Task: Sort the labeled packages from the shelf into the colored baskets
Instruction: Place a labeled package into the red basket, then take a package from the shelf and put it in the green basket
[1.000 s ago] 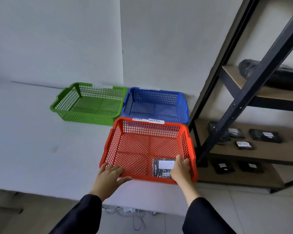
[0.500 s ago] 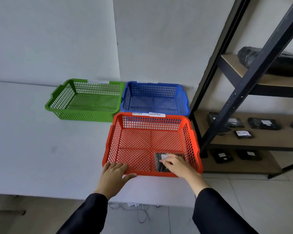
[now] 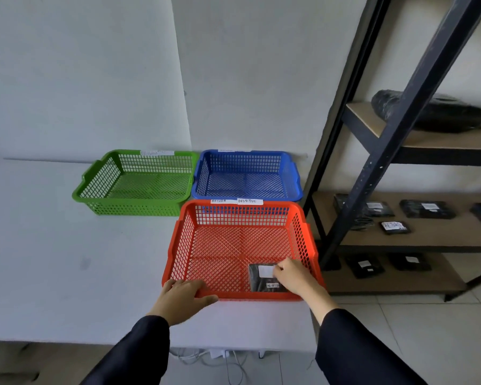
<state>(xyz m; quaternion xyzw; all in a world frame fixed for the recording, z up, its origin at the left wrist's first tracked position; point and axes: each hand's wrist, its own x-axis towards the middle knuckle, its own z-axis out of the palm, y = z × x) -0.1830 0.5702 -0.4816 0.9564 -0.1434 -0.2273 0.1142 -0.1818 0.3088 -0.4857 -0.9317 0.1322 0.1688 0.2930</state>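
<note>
The red basket (image 3: 289,204) sits at the table's front edge, with white labels reading RETURN and OVERDUE on its back rim. In its front right corner lies a black package (image 3: 257,282) with a white label. My right hand (image 3: 293,276) reaches into the basket, and its curled fingers hold the package's right edge at the label. My left hand (image 3: 179,300) rests flat on the basket's front left rim, thumb spread. The green basket (image 3: 95,198) and blue basket (image 3: 295,173) stand side by side behind, with nothing in them.
A black metal shelf unit (image 3: 400,129) stands at the right. Several black labeled packages (image 3: 425,209) lie on its middle board, and more packages (image 3: 364,266) on the bottom board. A large black wrapped bundle (image 3: 428,115) lies on the upper board. White table (image 3: 53,259) spreads left.
My right hand moved from the basket's front right rim down into the basket onto the package. The left hand slid onto the front left rim. The view shifted slightly.
</note>
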